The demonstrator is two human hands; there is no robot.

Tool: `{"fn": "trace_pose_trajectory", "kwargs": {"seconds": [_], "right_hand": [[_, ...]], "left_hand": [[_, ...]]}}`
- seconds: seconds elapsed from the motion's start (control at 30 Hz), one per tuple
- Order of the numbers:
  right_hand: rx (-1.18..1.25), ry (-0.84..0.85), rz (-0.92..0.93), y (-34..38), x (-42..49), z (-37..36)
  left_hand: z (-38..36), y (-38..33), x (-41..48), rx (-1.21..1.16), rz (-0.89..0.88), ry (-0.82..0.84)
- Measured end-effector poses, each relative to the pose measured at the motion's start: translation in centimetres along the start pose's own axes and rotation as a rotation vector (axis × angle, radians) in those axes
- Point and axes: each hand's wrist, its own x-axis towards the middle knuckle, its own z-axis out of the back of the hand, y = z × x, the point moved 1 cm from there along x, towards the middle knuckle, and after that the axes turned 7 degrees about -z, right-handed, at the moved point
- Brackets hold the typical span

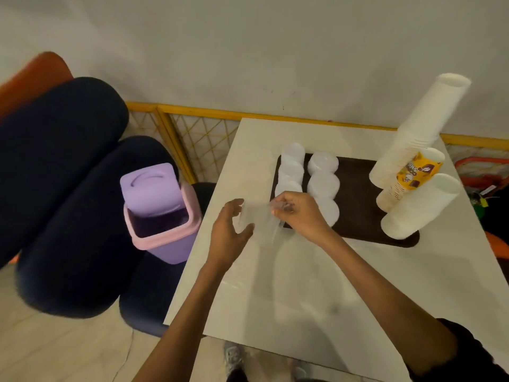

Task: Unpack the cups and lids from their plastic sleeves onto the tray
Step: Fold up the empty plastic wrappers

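- Currently the main risk is the cup stacks (421,128): three tall ones lean toward the upper right on the right end of the tray (358,202). A bump from the right forearm would probably tip them off the table (275,285).
- Second risk: the plastic sleeve (259,219) is thin, slack and pinched at one end only. It could slip free, or drag across the lids (322,186) and shift them. The lids lie in two rows on the tray's left end, just behind the hands.
- The bin (159,213) stands with its lid up at centre left, beside the table. A careless toss could miss it and land on the floor.
- Right hand (300,213): fingers curled, thumb and fingertips pinching the sleeve's upper right end over the tray's near-left corner.
- Left hand (228,230): half open, fingers curved around the sleeve's left edge. It is too blurred to tell whether it grips or only touches.
- The sleeve looks empty and hangs above the table between both hands, at centre frame.
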Motion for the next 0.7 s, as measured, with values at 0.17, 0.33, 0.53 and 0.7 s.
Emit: {"fn": "trace_pose_trajectory", "kwargs": {"seconds": [0.17, 0.33, 0.53, 0.7], "right_hand": [[-0.116, 0.072, 0.116, 2.9, 3.2, -6.3], [-0.265, 0.106, 0.165, 5.1, 6.7, -12.6], [-0.352, 0.149, 0.159, 6.9, 10.8, -19.9], [-0.427, 0.174, 0.091, 6.9, 14.0, -24.7]], "left_hand": [[4.7, 2.9, 1.1, 0.062, -0.001, -0.145], [8.5, 7.9, 2.5, 0.163, 0.028, -0.23], [13.0, 13.3, 4.9, 0.251, -0.025, -0.232], [15.1, 17.7, 6.9, 0.291, 0.041, -0.199]]}}
